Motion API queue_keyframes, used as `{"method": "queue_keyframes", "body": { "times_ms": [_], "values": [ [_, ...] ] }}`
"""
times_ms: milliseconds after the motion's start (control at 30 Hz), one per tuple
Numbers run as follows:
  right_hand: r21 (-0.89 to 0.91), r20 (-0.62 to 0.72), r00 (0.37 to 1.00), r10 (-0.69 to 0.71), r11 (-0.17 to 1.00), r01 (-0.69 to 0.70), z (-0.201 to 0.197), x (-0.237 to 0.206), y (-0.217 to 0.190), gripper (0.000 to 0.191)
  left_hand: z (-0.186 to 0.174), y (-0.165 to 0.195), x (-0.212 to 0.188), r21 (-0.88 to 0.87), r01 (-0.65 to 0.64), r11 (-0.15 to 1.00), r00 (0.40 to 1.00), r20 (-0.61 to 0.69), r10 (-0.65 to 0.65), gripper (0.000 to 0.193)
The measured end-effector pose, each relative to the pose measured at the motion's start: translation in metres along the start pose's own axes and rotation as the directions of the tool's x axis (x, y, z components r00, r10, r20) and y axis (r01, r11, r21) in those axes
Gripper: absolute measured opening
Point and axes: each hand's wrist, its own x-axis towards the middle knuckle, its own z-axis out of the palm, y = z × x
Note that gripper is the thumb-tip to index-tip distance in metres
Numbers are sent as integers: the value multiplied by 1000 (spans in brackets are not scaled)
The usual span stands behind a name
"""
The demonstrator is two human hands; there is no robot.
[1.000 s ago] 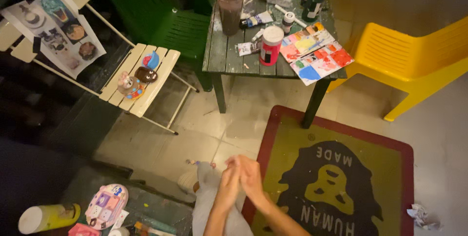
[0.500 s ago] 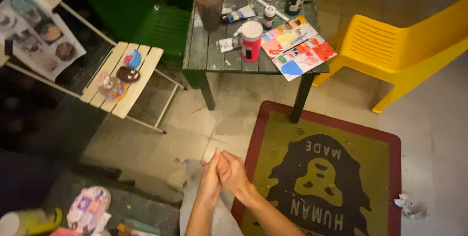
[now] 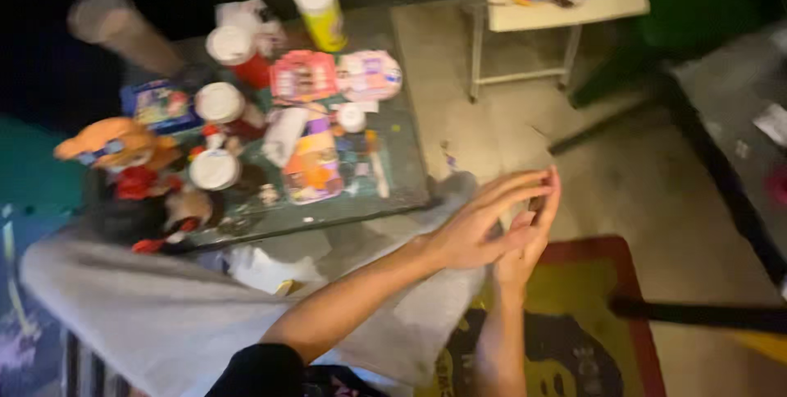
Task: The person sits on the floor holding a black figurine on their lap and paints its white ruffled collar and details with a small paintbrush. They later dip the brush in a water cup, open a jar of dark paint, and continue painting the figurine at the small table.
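Above tiled floor [image 3: 508,130], left hand [image 3: 475,229] pressed on right hand [image 3: 525,249], grip released, cluttered table [image 3: 402,159] beside.

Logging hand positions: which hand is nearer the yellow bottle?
Left. The left hand lies over the right hand, on the side toward the yellow bottle on the table; both are far from it.

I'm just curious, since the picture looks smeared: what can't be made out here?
- Head view: whether the left hand and right hand hold anything; they are pressed together and blurred.
- Painted items on the small table: motion blur hides detail.
- The figure on the rug: covered by the arms and cut by the bottom edge.
- Slatted chair: cut off at the top.
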Motion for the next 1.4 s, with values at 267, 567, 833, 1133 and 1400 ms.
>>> {"method": "queue_keyframes", "body": {
  "times_ms": [267,567,833,1133,1400],
  "values": [
    [-333,826,555,100,880,337,165,53,-40,67,-169,5,-105,263,336,905,882,-424,-204,44],
    [-257,960,218,177,866,429,270,53,-52,37,-225,41,-182,605,486,631,824,-557,-100,40],
    [-186,933,352,74,937,296,263,56,-34,26,-275,36,-152,875,477,-78,832,-479,-282,69],
    [-225,931,355,87,901,372,270,69,-22,23,-321,13,-148,917,324,-232,730,-399,-556,61],
    [-176,913,407,28,927,330,270,72,-32,40,-352,105,-123,807,538,244,804,-403,-438,70]
  ]
}}
